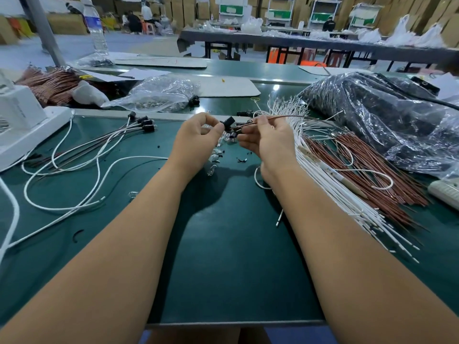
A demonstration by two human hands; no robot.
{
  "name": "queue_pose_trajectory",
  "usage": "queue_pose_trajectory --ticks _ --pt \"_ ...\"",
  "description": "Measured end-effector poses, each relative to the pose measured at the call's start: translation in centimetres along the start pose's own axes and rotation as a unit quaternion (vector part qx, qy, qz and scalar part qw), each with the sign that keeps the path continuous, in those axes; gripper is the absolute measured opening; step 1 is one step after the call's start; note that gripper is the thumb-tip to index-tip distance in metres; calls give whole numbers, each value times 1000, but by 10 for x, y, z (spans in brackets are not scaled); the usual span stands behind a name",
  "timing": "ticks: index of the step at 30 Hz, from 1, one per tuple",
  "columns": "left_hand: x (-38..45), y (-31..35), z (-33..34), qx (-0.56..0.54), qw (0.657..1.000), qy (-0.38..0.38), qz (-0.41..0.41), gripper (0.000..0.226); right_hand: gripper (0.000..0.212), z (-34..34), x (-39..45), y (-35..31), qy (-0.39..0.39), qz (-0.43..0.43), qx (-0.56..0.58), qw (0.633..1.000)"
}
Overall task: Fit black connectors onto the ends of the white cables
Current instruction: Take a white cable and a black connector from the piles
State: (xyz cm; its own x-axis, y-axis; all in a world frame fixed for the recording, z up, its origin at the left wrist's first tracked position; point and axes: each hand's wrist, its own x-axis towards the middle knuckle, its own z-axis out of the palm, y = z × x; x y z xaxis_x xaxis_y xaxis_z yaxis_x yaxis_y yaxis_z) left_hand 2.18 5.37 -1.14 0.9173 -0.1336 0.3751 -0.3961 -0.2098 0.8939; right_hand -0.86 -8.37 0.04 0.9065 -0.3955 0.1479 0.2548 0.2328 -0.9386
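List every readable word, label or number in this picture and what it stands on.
None can be read.
Water bottle: blue label, print blurred.
White device: faint marking on its side, too small.
Tape around the white cables: marks illegible.
Far shelves: green panels, no legible text.

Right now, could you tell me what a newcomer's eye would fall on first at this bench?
Probably the two hands at centre: the left hand pinches a black connector while the right hand holds a thin brown wire up to it. Next, the fan of white cables and brown wires to the right, and the finished cables with black ends lying on the left.
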Motion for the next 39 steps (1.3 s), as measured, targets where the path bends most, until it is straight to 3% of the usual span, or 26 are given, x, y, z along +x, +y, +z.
queue_pose_trajectory --ticks 4,12,32,39 --pt "0 -1 -2 11 1000 -2 5 8 20 -9 5 -3 41 -42 -5 998" --pt "1 -3 -4 29 999 2 18 5 20 -9 7 -3 20 -76 -9 997" --pt "-2 0 -3 30 999 -11 19 5 21 -8 5 -4 -12 -62 -19 998" --pt "-2 1 -4 12 1000 -8 19 5 17 -6 4 -1 -36 -49 -100 993"
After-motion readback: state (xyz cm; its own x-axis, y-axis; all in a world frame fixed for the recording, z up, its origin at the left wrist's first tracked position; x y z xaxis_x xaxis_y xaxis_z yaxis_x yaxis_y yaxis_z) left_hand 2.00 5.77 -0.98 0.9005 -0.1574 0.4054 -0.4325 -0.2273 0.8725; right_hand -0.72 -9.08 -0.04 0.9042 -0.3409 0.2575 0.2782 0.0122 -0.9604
